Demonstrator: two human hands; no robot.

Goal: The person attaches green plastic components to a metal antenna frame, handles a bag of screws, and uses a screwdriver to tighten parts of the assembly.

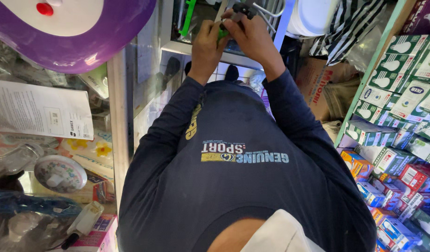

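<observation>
Green part (222,32): small, bright plastic, mostly hidden between your hands, held over near edge of glass display case (196,46). Head view: your left hand (206,46) fingers clenched on it, steadying. Your right hand (252,35) fingers pinch dark tool (243,8) against it from above. Grey wires (271,11) loop beside tool.

glossy purple plastic dome (84,42), matt cloth sleeves (289,107), cardboard boxes (401,107)

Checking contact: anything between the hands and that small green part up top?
Nothing visible. The left hand and right hand both close directly on the green part, fingers touching it; a dark tool and white wires sit just above.
</observation>
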